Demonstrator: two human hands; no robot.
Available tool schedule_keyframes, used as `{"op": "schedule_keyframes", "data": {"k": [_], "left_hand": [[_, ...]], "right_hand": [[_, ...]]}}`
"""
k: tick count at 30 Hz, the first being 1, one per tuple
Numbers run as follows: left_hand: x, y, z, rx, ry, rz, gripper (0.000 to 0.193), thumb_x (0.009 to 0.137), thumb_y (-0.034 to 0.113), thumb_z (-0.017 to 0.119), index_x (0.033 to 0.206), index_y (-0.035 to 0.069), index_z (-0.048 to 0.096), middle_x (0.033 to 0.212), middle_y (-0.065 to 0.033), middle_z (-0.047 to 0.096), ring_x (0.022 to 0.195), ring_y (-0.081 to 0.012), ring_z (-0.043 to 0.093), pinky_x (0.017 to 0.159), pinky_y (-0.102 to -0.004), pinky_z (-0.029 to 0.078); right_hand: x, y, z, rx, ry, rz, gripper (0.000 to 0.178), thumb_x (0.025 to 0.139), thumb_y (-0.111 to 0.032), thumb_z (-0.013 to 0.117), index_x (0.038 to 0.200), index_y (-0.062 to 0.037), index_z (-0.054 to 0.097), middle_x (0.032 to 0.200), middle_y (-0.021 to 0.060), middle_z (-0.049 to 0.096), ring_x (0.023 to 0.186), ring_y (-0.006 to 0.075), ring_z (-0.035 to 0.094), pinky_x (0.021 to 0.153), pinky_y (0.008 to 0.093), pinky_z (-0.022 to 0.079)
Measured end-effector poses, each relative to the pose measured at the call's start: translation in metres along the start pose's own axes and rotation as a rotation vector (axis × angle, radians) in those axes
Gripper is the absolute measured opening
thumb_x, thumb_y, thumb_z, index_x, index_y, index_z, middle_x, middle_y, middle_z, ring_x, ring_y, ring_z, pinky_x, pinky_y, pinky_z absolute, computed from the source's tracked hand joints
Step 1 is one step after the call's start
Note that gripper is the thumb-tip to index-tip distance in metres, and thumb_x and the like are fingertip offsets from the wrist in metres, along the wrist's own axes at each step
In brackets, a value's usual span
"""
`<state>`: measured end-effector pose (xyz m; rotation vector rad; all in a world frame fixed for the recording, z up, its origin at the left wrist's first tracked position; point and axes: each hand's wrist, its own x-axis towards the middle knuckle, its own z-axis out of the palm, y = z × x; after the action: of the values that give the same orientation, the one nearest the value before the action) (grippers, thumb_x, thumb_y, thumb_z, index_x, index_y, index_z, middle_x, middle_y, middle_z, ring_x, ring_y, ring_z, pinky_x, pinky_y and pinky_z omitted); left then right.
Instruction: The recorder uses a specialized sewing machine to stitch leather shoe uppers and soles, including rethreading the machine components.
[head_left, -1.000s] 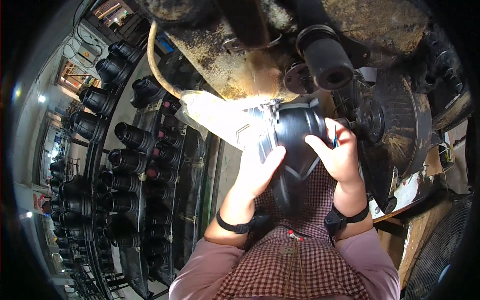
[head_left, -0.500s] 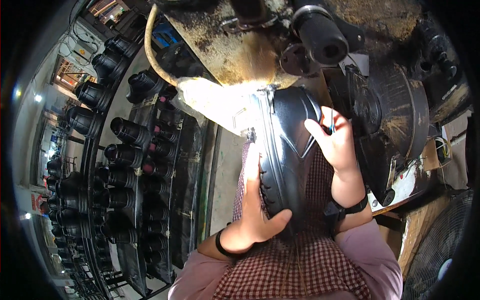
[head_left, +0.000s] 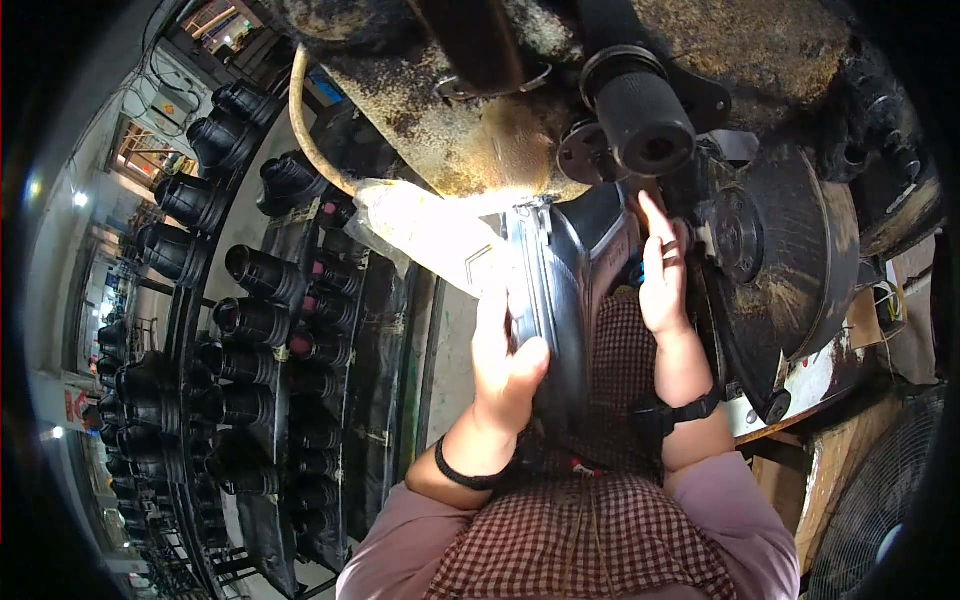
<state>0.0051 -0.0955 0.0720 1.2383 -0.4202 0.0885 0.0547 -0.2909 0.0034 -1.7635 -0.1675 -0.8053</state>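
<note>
Left hand [head_left: 508,375] curls along the left side of a long black shoe [head_left: 557,300], gripping it with the thumb over the top; glare washes out some of the fingers, so I can't see how far they close. Right hand [head_left: 662,275] stands loosely open at the other side, fingers stretched upward beside the shoe's far right edge; whether they press on it I can't tell from here.

The shoe looks smooth and shiny, with raised ridges running its length. Its far end sits under the head of a heavy machine [head_left: 450,125], whose casing is mottled, stained and rough. A ribbed black cylinder [head_left: 648,125] juts out overhead, and a big dusty wheel cover [head_left: 785,255] curves at the right.

Just left of the shoe, a brightly lit white piece [head_left: 415,230] in crinkled clear plastic crowds the left fingers. Below, toward the checked apron [head_left: 600,535], there's some open room between the shoe and the right forearm. A worn bench edge [head_left: 815,380] lies near that forearm. Left, beyond a strip of pale floor, stands a rack [head_left: 183,380] of black footwear.
</note>
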Motion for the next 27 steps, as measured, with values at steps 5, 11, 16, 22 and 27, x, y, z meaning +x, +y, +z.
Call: {"op": "schedule_keyframes", "data": {"k": [5, 11, 16, 22, 27], "left_hand": [[0.012, -0.011, -0.011, -0.072, 0.04, -0.256, 0.089, 0.077, 0.033, 0.067, 0.144, -0.004, 0.021, 0.137, -0.0156, 0.041, 0.125, -0.0256, 0.042, 0.106, -0.0372, 0.031], [0.009, -0.021, -0.008, -0.085, -0.131, -0.076, 0.084, 0.081, 0.027, 0.065, 0.145, -0.002, 0.019, 0.143, -0.0132, 0.032, 0.129, -0.0243, 0.035, 0.106, -0.0366, 0.03], [0.018, -0.024, -0.01, -0.255, -0.072, -0.247, 0.08, 0.081, 0.024, 0.06, 0.145, 0.001, 0.017, 0.14, -0.017, 0.038, 0.127, -0.0273, 0.042, 0.105, -0.0384, 0.036], [0.044, -0.023, -0.01, -0.305, -0.101, -0.252, 0.062, 0.092, 0.034, 0.048, 0.141, 0.002, 0.026, 0.136, -0.0165, 0.043, 0.123, -0.0264, 0.047, 0.104, -0.0387, 0.038], [0.063, -0.029, -0.01, -0.215, 0.062, -0.399, 0.052, 0.098, 0.039, 0.037, 0.13, -0.002, 0.044, 0.123, -0.0161, 0.055, 0.111, -0.0238, 0.056, 0.097, -0.0372, 0.045]], "right_hand": [[0.006, -0.027, 0.004, -0.156, -0.107, -0.154, 0.041, 0.092, -0.003, 0.042, 0.131, -0.0099, 0.052, 0.148, 0.0159, 0.028, 0.132, 0.0318, 0.033, 0.108, 0.04, 0.028], [0.014, -0.028, 0.009, -0.277, -0.129, -0.152, 0.043, 0.088, -0.005, 0.044, 0.13, -0.013, 0.054, 0.148, 0.0132, 0.03, 0.133, 0.0319, 0.03, 0.111, 0.0422, 0.025], [0.02, -0.015, 0.008, -0.352, -0.079, -0.181, 0.043, 0.089, -0.008, 0.045, 0.13, -0.0162, 0.054, 0.145, 0.0088, 0.037, 0.133, 0.0332, 0.03, 0.112, 0.0442, 0.024], [0.029, -0.011, -0.001, -0.525, -0.198, -0.123, 0.035, 0.09, -0.012, 0.049, 0.124, -0.0161, 0.058, 0.13, 0.0078, 0.053, 0.127, 0.0321, 0.038, 0.11, 0.045, 0.027], [0.031, -0.013, -0.004, -0.588, -0.184, -0.155, 0.027, 0.089, -0.013, 0.052, 0.113, -0.0121, 0.063, 0.114, 0.0083, 0.06, 0.115, 0.0306, 0.048, 0.103, 0.0439, 0.034]]}}
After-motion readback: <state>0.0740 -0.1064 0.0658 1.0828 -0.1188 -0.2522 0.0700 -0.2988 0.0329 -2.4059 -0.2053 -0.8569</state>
